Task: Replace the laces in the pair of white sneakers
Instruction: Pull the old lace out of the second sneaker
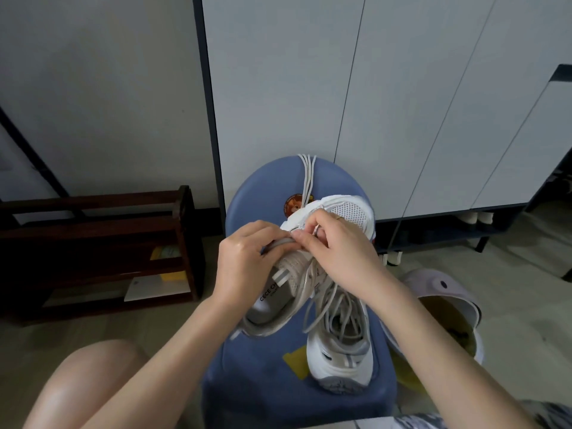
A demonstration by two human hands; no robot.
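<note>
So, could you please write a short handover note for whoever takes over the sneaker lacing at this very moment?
Left hand: grips the held sneaker by its side and tongue, above the blue stool.
Right hand: pinches a lace at the eyelets near the toe.
Second sneaker: stands on the stool, toe towards the person, with loose laces piled over it.
Spare laces: lie over the stool's far edge.
Done: cannot tell from this view how far the lacing has got.
Left: finish the held sneaker's eyelets, then deal with the second one. Which laces are old or new cannot be told.
</note>
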